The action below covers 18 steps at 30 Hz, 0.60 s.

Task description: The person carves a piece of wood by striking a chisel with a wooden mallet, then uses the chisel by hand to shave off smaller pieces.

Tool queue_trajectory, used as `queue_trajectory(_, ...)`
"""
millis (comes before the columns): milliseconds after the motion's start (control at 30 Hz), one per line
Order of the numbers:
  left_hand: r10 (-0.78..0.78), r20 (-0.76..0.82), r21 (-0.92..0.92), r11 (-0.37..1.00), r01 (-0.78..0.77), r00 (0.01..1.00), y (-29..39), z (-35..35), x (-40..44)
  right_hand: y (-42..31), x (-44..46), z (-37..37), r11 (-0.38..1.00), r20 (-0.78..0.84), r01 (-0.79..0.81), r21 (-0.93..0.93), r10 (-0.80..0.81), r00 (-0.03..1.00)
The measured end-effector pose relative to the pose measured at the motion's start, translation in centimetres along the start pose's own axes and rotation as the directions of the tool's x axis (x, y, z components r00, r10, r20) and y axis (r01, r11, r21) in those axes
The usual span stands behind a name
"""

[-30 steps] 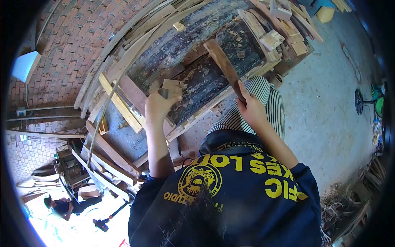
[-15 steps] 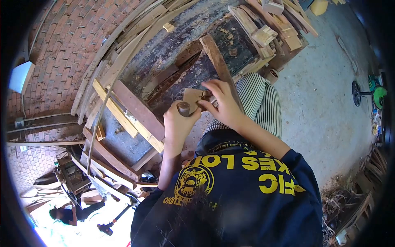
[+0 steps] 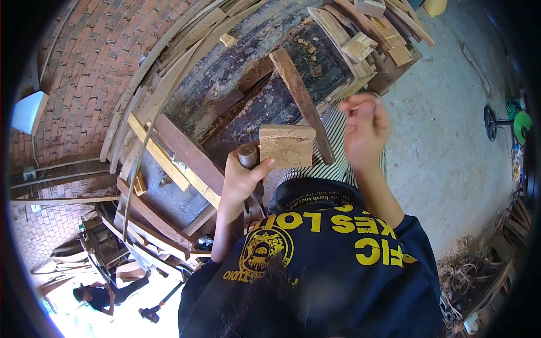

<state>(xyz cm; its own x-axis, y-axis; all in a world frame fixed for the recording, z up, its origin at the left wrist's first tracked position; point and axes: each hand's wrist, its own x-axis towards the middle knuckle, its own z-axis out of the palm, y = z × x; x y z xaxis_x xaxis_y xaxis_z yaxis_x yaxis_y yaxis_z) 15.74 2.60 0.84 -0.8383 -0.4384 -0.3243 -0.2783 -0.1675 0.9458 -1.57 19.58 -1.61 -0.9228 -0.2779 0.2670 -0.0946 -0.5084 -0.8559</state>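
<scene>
My left hand (image 3: 239, 180) is wrapped round a chisel-like tool with a round handle end (image 3: 247, 154), and its thumb also presses a flat wooden block (image 3: 287, 147) that shows a carved or rough face. To the right, my right hand (image 3: 366, 127) is raised over my striped trouser leg, its fingers curled and blurred; whether it holds anything is hidden. A long wooden bar (image 3: 301, 98) leans from the dark bench top (image 3: 270, 110) down to my lap, behind the block.
Wooden boards (image 3: 186, 152) lie along the bench's left side. More offcuts (image 3: 360, 48) are piled at its far right end. A black stand fan (image 3: 491, 124) is on the right. Another person (image 3: 98, 296) is at the lower left, far off.
The long bar has left my right hand and now rests against the bench. My left hand has lifted the block toward me, and my right hand has touched it, then moved away to the right.
</scene>
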Motion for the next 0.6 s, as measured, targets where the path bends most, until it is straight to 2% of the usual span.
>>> queue_trajectory(33, -0.002, 0.007, 0.003, 1.0, 0.002, 1.0, -0.2, 0.0, 0.0, -0.9, 0.7, -0.8, 0.995, -0.03, -0.083, -0.051, 0.082, 0.996)
queue_trajectory(67, 0.025, 0.015, 0.002, 1.0, -0.025, 1.0, -0.4, 0.0, -0.1, -1.4, 1.4, -0.7, 0.995, -0.037, -0.084, -0.052, 0.082, 0.996)
queue_trajectory(100, 0.052, 0.023, 0.0, 0.999, -0.052, 0.998, -0.5, 0.1, -0.1, -1.7, 2.0, -0.5, 0.94, 0.027, -0.03, -0.34, 0.041, 0.999)
queue_trajectory(133, 0.051, 0.028, 0.001, 0.999, -0.051, 0.998, -0.5, 0.2, -0.2, -1.9, 2.3, -0.3, 0.803, 0.101, 0.043, -0.594, 0.021, 0.995)
queue_trajectory(167, 0.058, 0.027, 0.015, 0.998, -0.058, 0.998, -0.5, 0.4, -0.2, -2.0, 1.8, -0.2, 0.802, 0.098, 0.044, -0.596, 0.018, 0.995)
queue_trajectory(233, 0.07, 0.026, 0.025, 0.997, -0.07, 0.997, -0.4, 0.7, 0.0, -2.4, 0.1, 0.5, 0.85, 0.314, 0.153, -0.505, 0.015, 0.949)
queue_trajectory(300, 0.103, 0.014, 0.048, 0.993, -0.103, 0.995, -0.3, 1.1, 0.0, -4.2, -1.0, 1.4, 0.881, 0.508, 0.118, -0.459, 0.151, 0.848)
queue_trajectory(333, 0.101, 0.014, 0.048, 0.994, -0.102, 0.995, -0.4, 1.2, 0.0, -3.9, -1.2, 1.5, 0.881, 0.507, 0.117, -0.459, 0.152, 0.848)
queue_trajectory(400, 0.077, 0.025, 0.076, 0.994, -0.078, 0.997, -0.4, 1.2, -0.1, -3.1, -2.0, 1.6, 0.781, 0.581, 0.288, -0.554, 0.115, 0.806)
queue_trajectory(433, 0.074, 0.03, 0.078, 0.994, -0.076, 0.997, -0.4, 1.3, -0.1, -2.6, -2.2, 1.6, 0.78, 0.576, 0.285, -0.557, 0.115, 0.809)
queue_trajectory(500, 0.086, 0.039, 0.106, 0.99, -0.09, 0.996, -0.3, 1.5, -0.3, -1.5, -2.5, 1.4, 0.817, 0.497, 0.324, -0.476, -0.054, 0.866)
queue_trajectory(600, 0.074, 0.108, 0.073, 0.994, -0.082, 0.991, -0.2, 1.4, -0.2, -0.7, -3.2, 1.7, 0.871, 0.434, 0.284, -0.4, -0.093, 0.896)
